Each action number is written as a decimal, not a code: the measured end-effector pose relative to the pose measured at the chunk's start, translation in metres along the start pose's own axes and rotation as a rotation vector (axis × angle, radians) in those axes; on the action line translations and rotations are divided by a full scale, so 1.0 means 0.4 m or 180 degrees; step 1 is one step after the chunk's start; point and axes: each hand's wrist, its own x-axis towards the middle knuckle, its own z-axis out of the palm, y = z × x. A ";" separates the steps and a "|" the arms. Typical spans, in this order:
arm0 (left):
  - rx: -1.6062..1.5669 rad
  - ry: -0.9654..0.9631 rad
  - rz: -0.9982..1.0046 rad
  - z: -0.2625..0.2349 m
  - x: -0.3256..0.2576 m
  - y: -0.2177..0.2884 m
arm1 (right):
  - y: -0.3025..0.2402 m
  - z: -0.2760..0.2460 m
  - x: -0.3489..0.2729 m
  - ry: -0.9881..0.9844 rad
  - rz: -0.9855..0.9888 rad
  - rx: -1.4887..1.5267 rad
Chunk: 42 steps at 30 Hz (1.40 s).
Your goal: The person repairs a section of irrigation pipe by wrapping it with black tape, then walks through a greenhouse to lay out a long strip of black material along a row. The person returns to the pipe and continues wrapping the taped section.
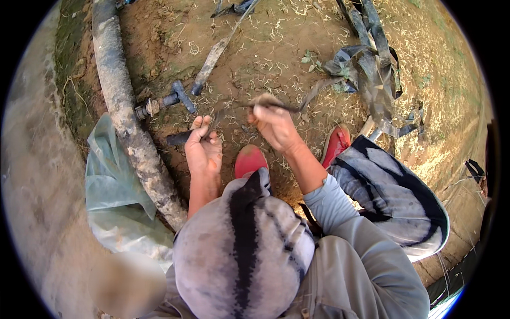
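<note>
A thin dark strip (314,94), which looks like flat plastic tape or film, runs from the black plastic tangle on the right to my right hand (276,126). The fingers of that hand are closed on it, slightly blurred. Between my hands a narrow dark length seems to continue, too thin to follow clearly. My left hand (203,152) is palm up with curled fingers, gripping a dark flat end (179,138) that sticks out to its left. Just beyond that hand lies a dark tee-shaped pipe fitting (183,97) on the soil.
A thick muddy pipe (118,80) runs down the left, with a translucent plastic sheet (109,181) beside it. Black plastic strips (374,69) lie tangled at the far right. A flat muddy strip (218,50) lies ahead. My red shoes (251,161) stand on the soil.
</note>
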 end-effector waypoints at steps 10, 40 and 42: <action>0.0864 -0.0482 0.0791 0.027 -0.028 0.002 | -0.031 0.002 0.025 0.1284 -0.0409 -0.0321; 0.0525 0.0508 0.1256 -0.011 0.000 0.043 | -0.183 -0.055 0.048 0.1506 -0.0826 -0.1099; 0.0513 0.0556 0.1221 -0.011 0.004 0.041 | -0.180 -0.063 0.050 0.1529 -0.0814 -0.1122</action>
